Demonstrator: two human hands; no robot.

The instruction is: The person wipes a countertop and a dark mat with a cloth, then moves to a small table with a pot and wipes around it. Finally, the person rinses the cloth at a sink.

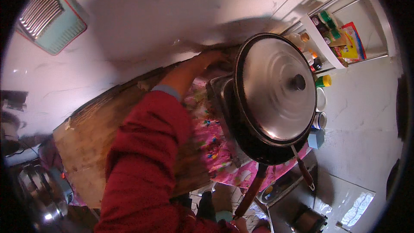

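Note:
My left hand [216,59], below a red sleeve, reaches to the wall side of the table, left of the wok; its fingers are blurred and partly hidden. A domed metal lid [275,87] with a black knob covers much of a dark wok [268,155], which sits on a stove [223,87]. The wok's brown handle [250,194] points down towards me. A utensil with a brown handle [305,174] sticks out from beneath the lid's edge. Part of my right hand [241,225] shows at the bottom edge, by the handle's end; its grip is unclear.
A wooden board [87,155] lies left of the stove, over a pink patterned cloth [216,149]. Bottles and packets fill a white wall shelf [326,43]. A green bottle with a yellow cap [323,81] stands below it. Metal pots [42,191] are at lower left.

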